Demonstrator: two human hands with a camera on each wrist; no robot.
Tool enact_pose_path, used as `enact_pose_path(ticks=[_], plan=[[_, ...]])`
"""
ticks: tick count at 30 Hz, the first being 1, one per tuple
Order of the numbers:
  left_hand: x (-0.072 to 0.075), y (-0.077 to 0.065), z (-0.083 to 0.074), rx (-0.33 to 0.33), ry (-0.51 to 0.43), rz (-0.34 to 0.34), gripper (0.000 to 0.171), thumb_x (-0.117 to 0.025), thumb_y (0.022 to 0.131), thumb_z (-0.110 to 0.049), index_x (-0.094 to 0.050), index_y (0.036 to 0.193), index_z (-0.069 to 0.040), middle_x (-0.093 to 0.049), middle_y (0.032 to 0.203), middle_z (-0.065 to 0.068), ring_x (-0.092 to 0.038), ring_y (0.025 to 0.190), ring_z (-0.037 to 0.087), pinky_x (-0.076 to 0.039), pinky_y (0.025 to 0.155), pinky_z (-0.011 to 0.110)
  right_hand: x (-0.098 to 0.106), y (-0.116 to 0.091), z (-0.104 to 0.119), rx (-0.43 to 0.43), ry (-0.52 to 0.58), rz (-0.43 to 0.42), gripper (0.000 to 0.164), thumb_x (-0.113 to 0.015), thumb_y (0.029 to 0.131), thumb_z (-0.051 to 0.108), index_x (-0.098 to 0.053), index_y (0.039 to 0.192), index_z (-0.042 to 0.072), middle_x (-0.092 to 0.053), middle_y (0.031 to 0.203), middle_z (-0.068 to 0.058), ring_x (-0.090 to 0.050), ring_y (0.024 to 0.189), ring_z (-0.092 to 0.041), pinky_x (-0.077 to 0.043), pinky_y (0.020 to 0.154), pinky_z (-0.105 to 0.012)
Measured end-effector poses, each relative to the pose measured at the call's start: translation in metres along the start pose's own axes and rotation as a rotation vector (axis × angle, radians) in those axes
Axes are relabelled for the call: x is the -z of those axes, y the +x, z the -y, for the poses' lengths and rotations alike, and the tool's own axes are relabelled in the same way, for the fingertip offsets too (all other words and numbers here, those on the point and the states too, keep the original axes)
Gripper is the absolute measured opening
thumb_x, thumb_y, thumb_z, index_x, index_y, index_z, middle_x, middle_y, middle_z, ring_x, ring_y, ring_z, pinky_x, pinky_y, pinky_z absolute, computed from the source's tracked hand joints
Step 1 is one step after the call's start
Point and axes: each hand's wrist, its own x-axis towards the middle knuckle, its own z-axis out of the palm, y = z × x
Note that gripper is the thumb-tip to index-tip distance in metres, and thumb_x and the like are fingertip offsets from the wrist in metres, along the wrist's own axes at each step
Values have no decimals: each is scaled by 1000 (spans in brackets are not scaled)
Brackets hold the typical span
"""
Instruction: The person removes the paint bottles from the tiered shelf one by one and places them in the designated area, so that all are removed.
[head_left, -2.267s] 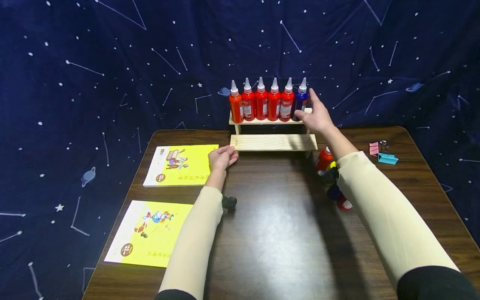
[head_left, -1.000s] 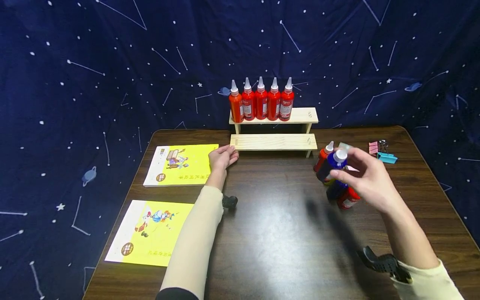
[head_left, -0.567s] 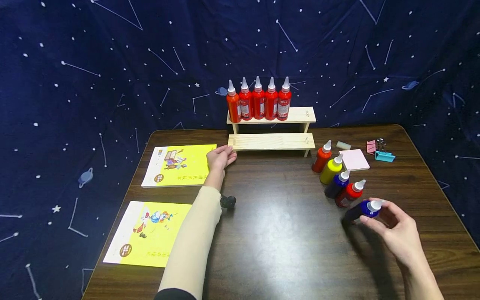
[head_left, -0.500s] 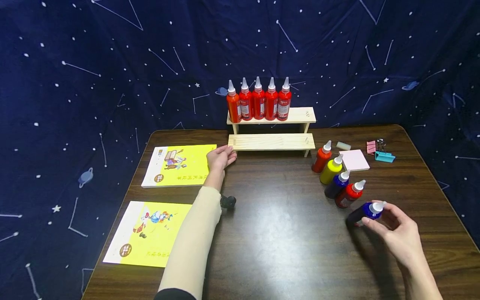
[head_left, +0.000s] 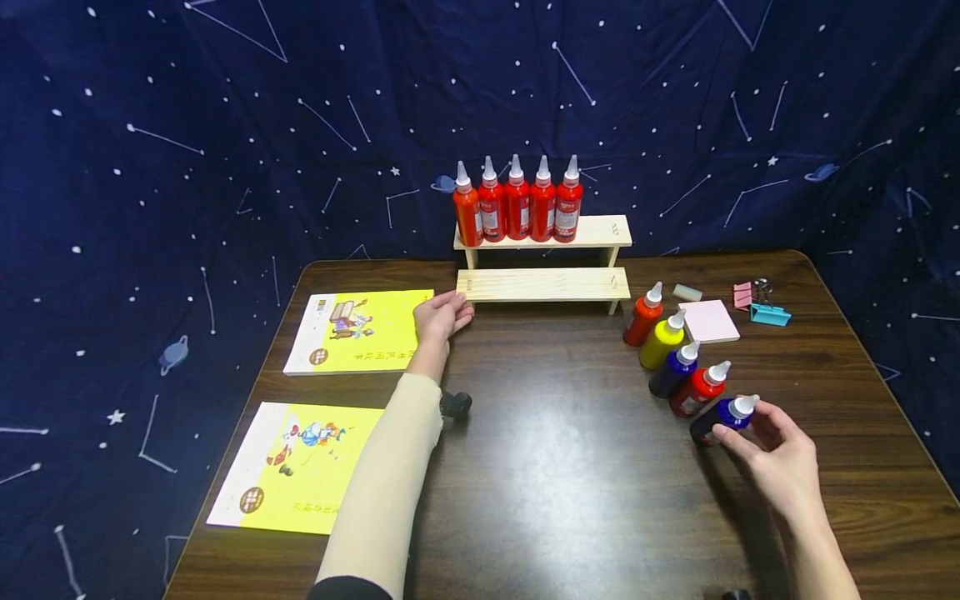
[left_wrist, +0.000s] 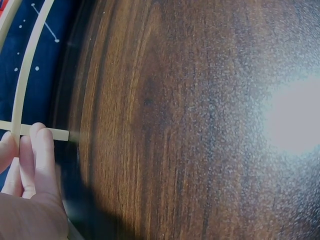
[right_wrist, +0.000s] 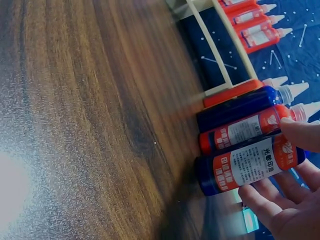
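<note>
My right hand [head_left: 783, 467] holds a dark blue squeeze bottle [right_wrist: 252, 162] with a white nozzle cap between thumb and fingers, at the near end of a slanting row on the table. In that row stand a red bottle [head_left: 700, 392] right beside it, another blue bottle [head_left: 673, 372], a yellow bottle [head_left: 663, 342] and an orange-red bottle [head_left: 644, 317]. My left hand [head_left: 440, 317] pinches the left end of the lower tier of a two-step wooden rack [head_left: 543, 285]. Several red and orange-red bottles [head_left: 517, 208] stand upright on its upper tier, leaving the right end bare.
Two yellow-covered books [head_left: 390, 329] lie at the left, the nearer one partly under my left sleeve [head_left: 382, 483]. At the right back are a pale pink note pad [head_left: 708, 322], a small whitish eraser-like piece [head_left: 687, 292] and binder clips [head_left: 770, 314]. A starry blue cloth [head_left: 675, 108] hangs behind the table.
My right hand took the blue bottle off the upper tier's right end and brought it down to the row's near end, lately shifting it closer to the red bottle. My left hand stayed put.
</note>
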Motion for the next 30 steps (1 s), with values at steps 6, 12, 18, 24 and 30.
enact_pose_path(ticks=[6,12,18,24,30], plan=[[0,2,0,2,2,3,31,-73,85,-13,-68,113,-1,-72,94,16,-72,84,24,-60,75,33,0,1,-1,-13,-17,22,57,-79,80,23,-54,127,0,-60,111,0,-45,89,15,-43,75,0],[1,2,3,15,0,1,31,-73,85,-12,-68,113,-2,-72,92,14,-72,80,23,-60,73,32,4,2,-1,65,16,66,61,-78,81,20,-51,131,-1,-59,116,3,-48,93,15,-46,78,-2],[0,2,4,23,0,7,32,-74,85,-13,-68,114,-2,-72,92,13,-72,77,20,-60,74,32,16,2,17,89,162,-66,54,-76,81,7,-55,130,4,-61,110,16,-57,97,4,-48,79,-5],[0,1,1,-14,-14,6,30,-73,86,-12,-68,113,-1,-72,95,17,-72,80,23,-59,75,34,20,16,67,221,356,-354,47,-75,79,-1,-61,125,3,-65,118,-4,-61,106,-14,-50,90,-16],[2,1,0,-1,-12,12,30,-72,86,-12,-68,113,-1,-72,94,16,-72,81,23,-60,74,33,-3,38,137,378,432,-392,43,-72,82,2,-61,123,1,-63,121,-11,-59,109,-17,-50,94,-22]])
